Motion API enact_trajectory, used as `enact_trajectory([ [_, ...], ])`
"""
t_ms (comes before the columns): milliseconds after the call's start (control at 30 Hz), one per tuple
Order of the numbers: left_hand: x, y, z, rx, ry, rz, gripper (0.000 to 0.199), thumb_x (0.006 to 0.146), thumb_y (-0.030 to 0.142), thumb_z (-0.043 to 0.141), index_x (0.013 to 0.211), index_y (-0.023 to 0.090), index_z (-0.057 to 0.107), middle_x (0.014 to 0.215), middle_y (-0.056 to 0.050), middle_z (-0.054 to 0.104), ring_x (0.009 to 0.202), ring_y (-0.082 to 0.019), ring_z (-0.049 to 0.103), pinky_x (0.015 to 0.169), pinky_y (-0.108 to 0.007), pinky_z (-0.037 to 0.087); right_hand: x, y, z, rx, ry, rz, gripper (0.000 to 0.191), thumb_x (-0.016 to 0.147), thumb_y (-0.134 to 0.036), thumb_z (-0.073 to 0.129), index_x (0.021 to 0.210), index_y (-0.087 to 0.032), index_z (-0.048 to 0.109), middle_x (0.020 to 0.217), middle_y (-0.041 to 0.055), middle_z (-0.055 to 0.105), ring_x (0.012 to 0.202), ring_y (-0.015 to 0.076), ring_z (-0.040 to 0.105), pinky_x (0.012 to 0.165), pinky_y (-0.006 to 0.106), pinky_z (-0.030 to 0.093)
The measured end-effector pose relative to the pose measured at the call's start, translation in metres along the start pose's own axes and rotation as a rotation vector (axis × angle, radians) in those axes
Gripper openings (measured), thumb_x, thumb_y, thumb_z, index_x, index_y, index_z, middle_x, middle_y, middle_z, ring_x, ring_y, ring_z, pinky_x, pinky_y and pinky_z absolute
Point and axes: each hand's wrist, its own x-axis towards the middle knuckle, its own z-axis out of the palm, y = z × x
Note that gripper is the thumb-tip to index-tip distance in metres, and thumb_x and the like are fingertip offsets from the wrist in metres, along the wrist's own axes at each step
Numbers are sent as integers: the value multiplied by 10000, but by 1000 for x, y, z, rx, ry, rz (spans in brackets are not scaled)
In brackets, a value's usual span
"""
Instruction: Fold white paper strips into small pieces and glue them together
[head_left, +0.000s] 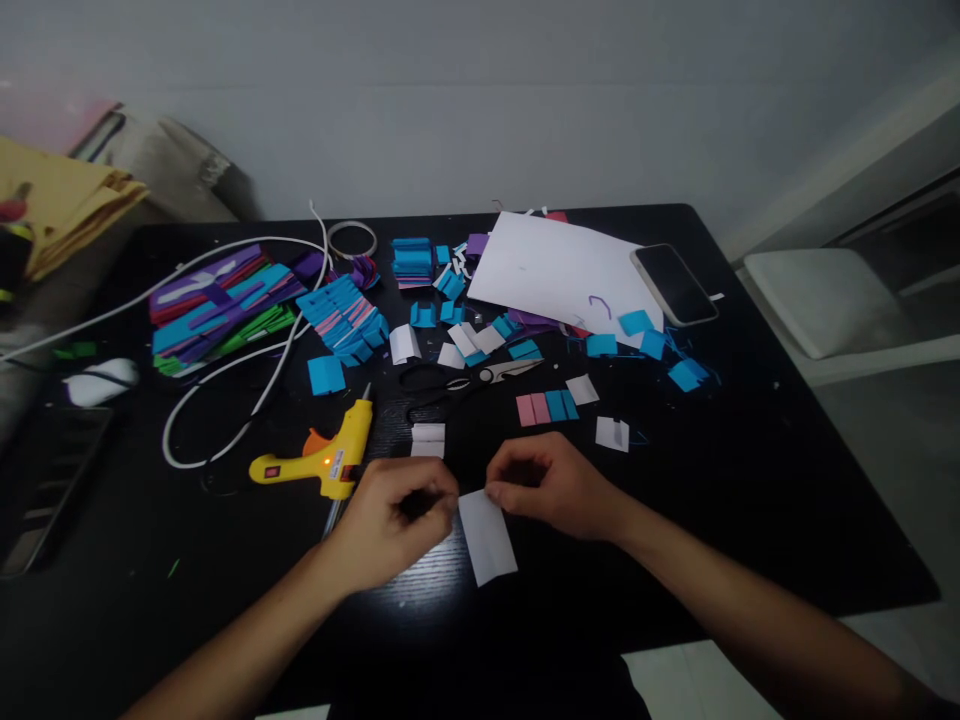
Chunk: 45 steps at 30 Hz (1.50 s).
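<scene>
A small white piece of paper (pixel 487 540) hangs between my hands above the black table, its upper edge at my fingertips. My left hand (pixel 401 520) pinches the paper's upper left corner. At its upper right corner, my right hand (pixel 551 485) grips it between thumb and fingers. Just beyond my left hand lies a folded white paper piece (pixel 428 440). Left of that hand rests a yellow glue gun (pixel 334 460) with an orange trigger and a lit light. Scissors (pixel 495 374) with black handles lie farther back.
Bundles of coloured paper strips (pixel 217 310) and a looped white cable (pixel 259 400) occupy the left. Blue, pink and white folded pieces (pixel 547 407) lie beyond my hands. At the back right, a phone (pixel 675 284) overlaps a large white sheet (pixel 547 265).
</scene>
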Motion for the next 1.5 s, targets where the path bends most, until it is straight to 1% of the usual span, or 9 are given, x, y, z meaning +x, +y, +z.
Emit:
enact_trajectory([
  [133,-1,0,-1,-16,50,-33,181,897,118,571,730,172,617,622,32,591,559,-86,548,540,-183,424,2,1,-1,68,28,23,125,804,-252,792,778,-153,720,688,-16,690,625,95,634,597,201,487],
  [233,-2,-1,0,-98,73,-60,83,907,124,595,923,188,645,753,11,644,653,-112,604,609,-210,490,2,3,0,153,21,61,169,801,-288,821,813,-151,723,692,-5,720,637,112,682,629,221,541],
  [400,-6,-4,4,-200,45,-83,341,896,89,617,1206,226,578,922,-21,694,798,-155,670,723,-268,552,3,3,2,238,16,114,265,779,-353,861,834,-142,713,673,2,727,608,126,706,607,236,588],
  [667,-4,-2,2,-97,18,-24,174,924,149,643,1086,204,676,846,-10,665,722,-125,623,663,-239,514,3,2,4,237,6,110,335,799,-440,843,851,-140,706,714,2,711,564,114,690,506,208,580],
  [900,-1,-3,4,-2,116,-25,62,946,199,658,906,174,699,752,-6,654,657,-118,597,604,-227,488,2,3,4,252,-20,60,335,904,-469,733,873,-136,714,720,4,672,611,126,677,525,235,598],
  [1067,1,-4,6,-10,169,-30,81,959,197,660,895,182,706,798,-13,665,696,-127,609,629,-243,489,0,3,5,194,3,-88,181,915,-312,723,1029,-172,726,929,43,713,805,150,690,692,274,599],
  [1200,1,0,5,31,232,29,67,944,153,682,898,197,703,846,-5,638,761,-123,603,672,-237,481,-3,5,7,4,12,-221,273,816,-241,816,1069,-194,724,1117,73,690,984,197,674,829,327,583],
  [1367,0,2,6,39,275,14,88,953,139,669,889,196,692,812,13,592,741,-106,562,654,-220,449,-3,8,8,-133,25,-253,466,735,-274,911,1151,-207,711,1158,76,691,1027,223,672,890,364,581],
  [1500,-2,-1,9,-15,305,-31,97,963,151,655,882,195,684,805,15,591,722,-102,552,642,-217,445,-3,6,10,-156,57,-302,407,740,-244,912,1101,-199,727,1142,72,715,1027,215,684,892,347,572],
])
